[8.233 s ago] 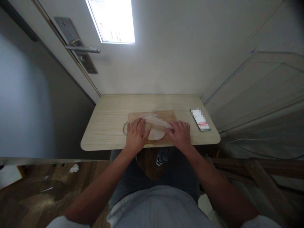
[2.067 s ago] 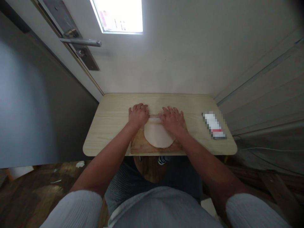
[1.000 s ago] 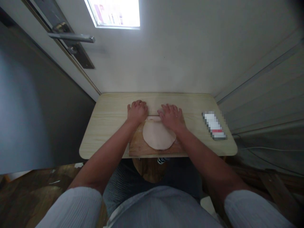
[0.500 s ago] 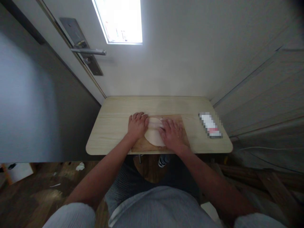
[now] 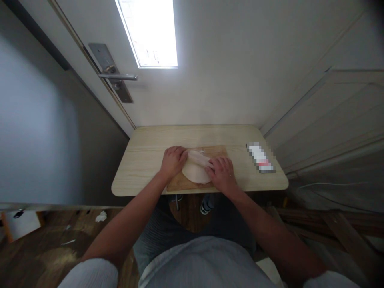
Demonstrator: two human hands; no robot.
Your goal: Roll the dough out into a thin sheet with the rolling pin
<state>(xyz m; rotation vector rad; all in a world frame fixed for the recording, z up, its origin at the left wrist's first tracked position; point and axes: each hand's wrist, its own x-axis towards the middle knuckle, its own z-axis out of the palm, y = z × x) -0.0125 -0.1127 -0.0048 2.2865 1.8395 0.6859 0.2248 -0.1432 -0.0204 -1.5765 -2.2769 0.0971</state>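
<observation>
A flat, rounded sheet of pale dough (image 5: 196,173) lies on a wooden board (image 5: 180,184). Along its far side runs a raised pale band that looks like a rolled fold of the dough, slanting nearer to me at its right end. My left hand (image 5: 175,161) is closed at the band's left end, fingers bent over it. At the right end, my right hand (image 5: 222,172) has its fingers curled and pressed together on the dough. Both palms face down, and the fingertips are partly hidden.
The board rests on a narrow light wood table (image 5: 144,160) against a white door with a metal handle (image 5: 118,77). A blurred-out, phone-like object (image 5: 260,157) lies on the table at the right. Wooden beams (image 5: 330,228) stand low on the right.
My right hand has gone from flat, spread fingers to curled ones and shifted slightly nearer to me. The band on the dough now slants. The whole view has tilted a little.
</observation>
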